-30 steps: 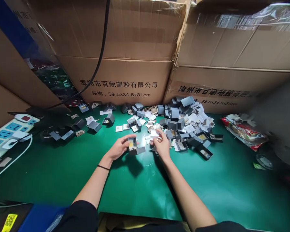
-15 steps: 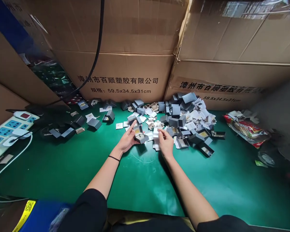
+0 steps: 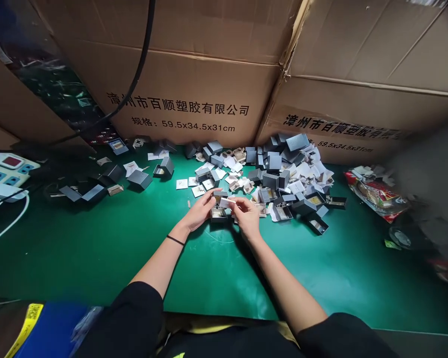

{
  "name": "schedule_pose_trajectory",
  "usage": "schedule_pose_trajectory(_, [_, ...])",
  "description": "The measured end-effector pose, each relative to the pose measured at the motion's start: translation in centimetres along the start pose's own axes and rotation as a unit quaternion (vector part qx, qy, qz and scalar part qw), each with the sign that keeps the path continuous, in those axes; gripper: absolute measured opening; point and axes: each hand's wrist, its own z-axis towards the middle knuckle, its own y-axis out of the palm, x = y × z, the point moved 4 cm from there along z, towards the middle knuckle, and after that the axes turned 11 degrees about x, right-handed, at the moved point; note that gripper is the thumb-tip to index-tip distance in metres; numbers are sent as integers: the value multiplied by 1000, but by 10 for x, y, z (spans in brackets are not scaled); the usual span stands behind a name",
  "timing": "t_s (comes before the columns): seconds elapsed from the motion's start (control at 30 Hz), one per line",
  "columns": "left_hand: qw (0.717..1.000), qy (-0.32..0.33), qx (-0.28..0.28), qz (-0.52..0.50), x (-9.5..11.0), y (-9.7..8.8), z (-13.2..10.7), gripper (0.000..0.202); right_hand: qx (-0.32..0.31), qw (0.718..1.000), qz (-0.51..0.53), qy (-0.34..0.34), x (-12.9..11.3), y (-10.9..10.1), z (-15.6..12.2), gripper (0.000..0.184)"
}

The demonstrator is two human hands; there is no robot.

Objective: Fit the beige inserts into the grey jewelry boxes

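My left hand [image 3: 200, 211] grips a small open grey box [image 3: 218, 213] just above the green mat [image 3: 97, 248]. My right hand [image 3: 247, 217] pinches a small white card [image 3: 227, 202] and holds it over the box's opening. The two hands meet at the box. Right behind them lies a heap of grey boxes and white cards [image 3: 283, 179], some boxes open with pale inserts showing.
Large cardboard cartons [image 3: 194, 94] wall the back of the mat. More loose grey boxes [image 3: 134, 176] lie at left near a power strip [image 3: 3, 171] and a black cable [image 3: 134, 79]. A red printed bag [image 3: 377, 196] lies at the right.
My right hand has brought a white card from the heap to the box in my left hand. Both hands have drawn together, and the view has tilted down a little.
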Motion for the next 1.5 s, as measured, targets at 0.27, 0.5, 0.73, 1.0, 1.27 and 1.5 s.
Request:
schedule_pose_trajectory(0.27, [996, -49, -39, -61, -3, 7, -1, 56, -19, 995, -96, -4, 2, 2, -5, 23])
schedule_pose_trajectory(0.5, [995, -34, -43, -88, -2, 12, -2, 52, -44, 977, -200, -56, -3, 1, -4, 16])
schedule_pose_trajectory(0.73, [986, -78, -49, -140, 0, 14, -5, 52, -21, 968, -229, -100, -4, 3, -4, 14])
schedule_pose_trajectory(1.0, [987, -49, -68, -140, 0, 13, -5, 52, -33, 950, -292, -107, -2, 11, -1, 13])
schedule_pose_trajectory(1.27, [985, -68, -34, -158, -4, 15, -4, 48, -87, 881, -377, -271, -16, 4, -5, 20])
schedule_pose_trajectory(1.5, [967, -97, -41, -233, -7, 13, -1, 47, -211, 758, -521, -330, -32, 22, -4, 25])
